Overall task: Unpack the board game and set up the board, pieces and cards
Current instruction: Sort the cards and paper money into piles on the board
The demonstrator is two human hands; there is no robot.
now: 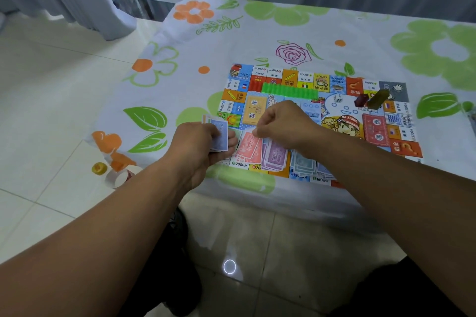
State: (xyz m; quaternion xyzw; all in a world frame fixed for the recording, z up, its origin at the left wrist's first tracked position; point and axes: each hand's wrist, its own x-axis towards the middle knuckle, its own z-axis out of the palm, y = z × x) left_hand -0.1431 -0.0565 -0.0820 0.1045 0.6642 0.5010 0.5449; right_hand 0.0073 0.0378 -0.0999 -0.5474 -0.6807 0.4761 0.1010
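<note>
The colourful game board (pixel 334 110) lies flat on the flowered tablecloth (pixel 360 41). My left hand (pixel 198 147) grips a stack of play-money notes (pixel 220 136), a blue note on top, at the board's near left corner. My right hand (pixel 280 123) hovers over the board's near edge with fingers curled and thumb meeting fingertips; I cannot see anything in the pinch. Under it lie piles of red notes (pixel 248 149), purple notes (pixel 275 157) and blue notes (pixel 305 165). A row of green houses (pixel 289 90) and red houses (pixel 256 84) lines the far side. A die (pixel 338 98) lies near them.
Dark red and olive pieces (pixel 371 100) lie at the board's far right. A yellow card deck (pixel 253 112) and a red card deck (pixel 376 128) lie on the board. On the tiled floor to the left sit a tape roll (pixel 121 175) and a small yellow object (pixel 99 168).
</note>
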